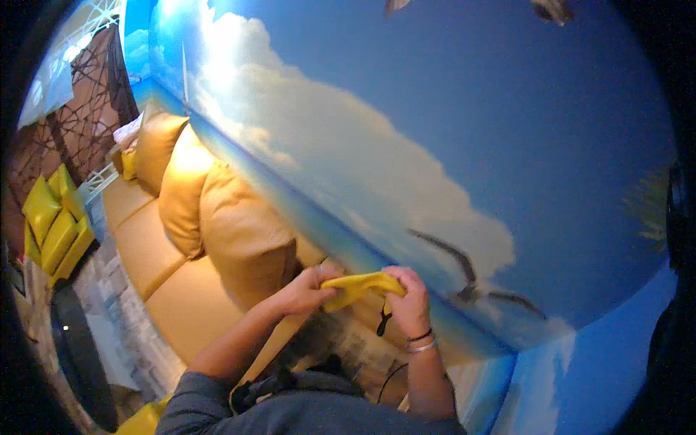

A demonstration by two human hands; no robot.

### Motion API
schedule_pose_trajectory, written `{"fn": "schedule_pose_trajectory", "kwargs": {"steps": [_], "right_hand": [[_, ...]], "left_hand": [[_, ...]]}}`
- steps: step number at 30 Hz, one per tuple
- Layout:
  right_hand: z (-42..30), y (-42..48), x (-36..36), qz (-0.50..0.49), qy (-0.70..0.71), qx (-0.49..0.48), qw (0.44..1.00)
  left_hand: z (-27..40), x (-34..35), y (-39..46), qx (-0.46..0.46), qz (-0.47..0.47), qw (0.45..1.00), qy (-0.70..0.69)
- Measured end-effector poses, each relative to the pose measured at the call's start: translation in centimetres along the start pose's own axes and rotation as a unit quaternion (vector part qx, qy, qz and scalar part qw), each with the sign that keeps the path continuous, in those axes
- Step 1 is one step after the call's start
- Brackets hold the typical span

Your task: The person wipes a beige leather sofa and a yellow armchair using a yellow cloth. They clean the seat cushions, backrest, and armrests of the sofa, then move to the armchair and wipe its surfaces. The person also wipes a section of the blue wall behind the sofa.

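A yellow cloth is stretched between my two hands in front of my body. My left hand pinches its left end between thumb and fingers. Around the right end my right hand is closed, with a dark band and a silver bangle on that wrist. A small black loop or clip dangles below the cloth near my right hand; what it is attached to cannot be made out. Just left of my hands, a large tan cushion leans on the tan sofa.
More cushions line the sofa's back, against a wall with a sky mural. A yellow tufted chair stands at the far left. Below it is a dark rounded tabletop. Patterned flooring shows beneath my hands.
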State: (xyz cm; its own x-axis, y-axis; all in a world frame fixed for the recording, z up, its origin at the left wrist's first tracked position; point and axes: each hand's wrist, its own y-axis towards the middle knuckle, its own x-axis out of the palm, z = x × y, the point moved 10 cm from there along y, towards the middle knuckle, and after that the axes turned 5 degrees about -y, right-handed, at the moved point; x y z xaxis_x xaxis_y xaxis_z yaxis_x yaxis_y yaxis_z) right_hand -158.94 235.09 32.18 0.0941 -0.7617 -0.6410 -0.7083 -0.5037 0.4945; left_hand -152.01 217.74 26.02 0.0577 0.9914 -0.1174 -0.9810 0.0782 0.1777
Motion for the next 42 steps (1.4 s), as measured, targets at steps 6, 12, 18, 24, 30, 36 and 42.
{"fn": "schedule_pose_trajectory", "kwargs": {"steps": [6, 12, 18, 24, 30, 36, 42], "right_hand": [[3.9, 7.4, -8.5, 0.124, -0.018, -0.005, 0.992], [-0.9, 15.6, -19.9, 0.383, -0.091, -0.214, 0.894], [-9.9, 19.9, -25.2, 0.437, -0.336, -0.427, 0.717], [-7.6, 25.9, -19.5, 0.307, -0.487, -0.442, 0.688], [-6.4, 26.4, -18.7, 0.293, -0.484, -0.448, 0.692], [-7.4, 25.4, -18.4, 0.221, -0.460, -0.382, 0.770], [-3.8, 24.1, -24.0, 0.166, -0.224, -0.102, 0.955]], "left_hand": [[5.7, 1.6, 11.3, 0.136, 0.066, 0.976, 0.156], [22.4, 0.2, 19.7, 0.450, 0.254, 0.823, 0.235], [30.1, -1.9, 25.4, 0.480, 0.286, 0.812, 0.168], [27.0, 0.3, 22.5, 0.608, 0.477, 0.542, 0.331], [22.1, 2.4, 28.2, 0.545, 0.328, 0.727, 0.259], [22.4, 0.7, 28.4, 0.567, 0.335, 0.680, 0.321], [21.6, -2.1, 27.0, 0.582, 0.124, 0.785, 0.170]]}}
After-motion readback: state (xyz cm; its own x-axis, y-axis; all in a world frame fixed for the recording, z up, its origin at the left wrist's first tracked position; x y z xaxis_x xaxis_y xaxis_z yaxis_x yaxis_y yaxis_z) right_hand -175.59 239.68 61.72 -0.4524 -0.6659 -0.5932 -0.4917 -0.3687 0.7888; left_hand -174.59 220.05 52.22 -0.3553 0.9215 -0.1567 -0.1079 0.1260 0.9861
